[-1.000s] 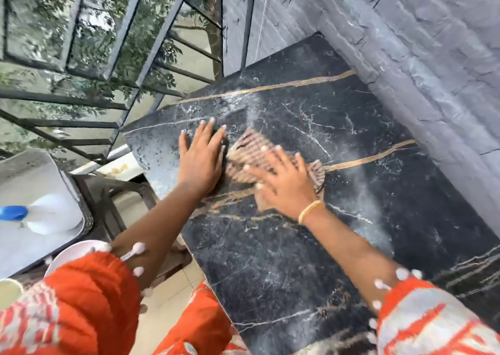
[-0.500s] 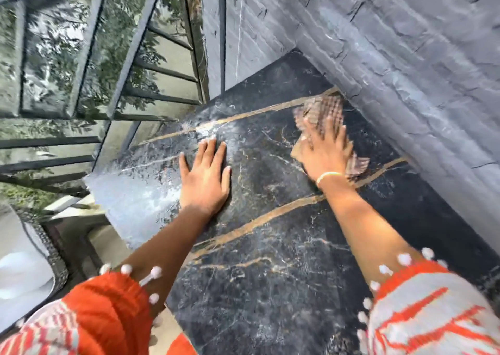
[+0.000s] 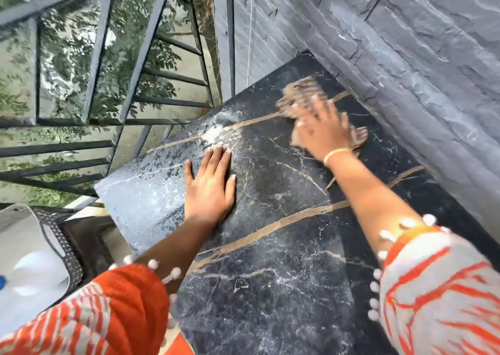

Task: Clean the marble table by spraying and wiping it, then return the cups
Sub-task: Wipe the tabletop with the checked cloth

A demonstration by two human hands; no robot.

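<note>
Marble table (image 3: 284, 246), black with gold veins, stands against a grey stone wall (image 3: 405, 56) beside a metal railing (image 3: 113, 65), its far left corner filmed with whitish spray. The left hand (image 3: 209, 184) lies flat and open on it, fingers together. The right hand (image 3: 323, 131), blurred and spread open, presses a striped cloth (image 3: 300, 94) onto the table near the wall.

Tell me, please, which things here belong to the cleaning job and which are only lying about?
Part of the job:
marble table
cloth
right hand, flat on the cloth
left hand, flat on the table

Only around:
railing
stone wall
white tray
</note>
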